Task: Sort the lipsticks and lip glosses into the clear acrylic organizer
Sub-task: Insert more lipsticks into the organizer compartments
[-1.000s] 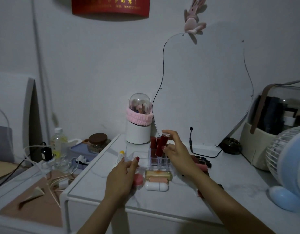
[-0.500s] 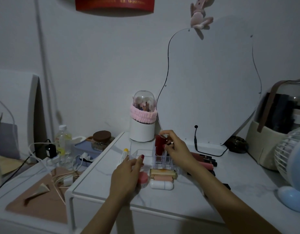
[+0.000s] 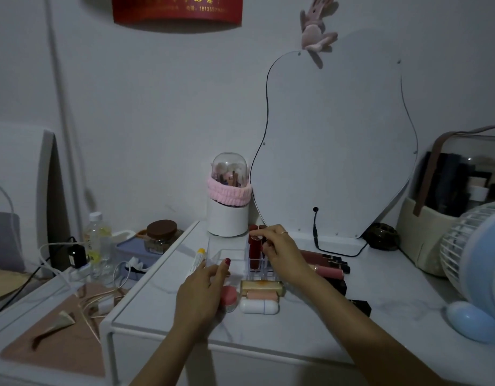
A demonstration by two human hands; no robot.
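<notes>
Your right hand [image 3: 279, 253] grip pinches cap of upright red lip gloss [image 3: 254, 253], sinking straight down into acrylic organizer [image 3: 229, 260] slot; left hand [image 3: 204, 291] steadies organizer's near edge.

red glosses [image 3: 254, 253] upright in organizer [image 3: 225, 253]

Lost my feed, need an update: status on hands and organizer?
Right hand pinching red lip gloss, upright in clear organizer. Left hand steadying its front. More tubes waiting right. Nothing blocking.
</notes>
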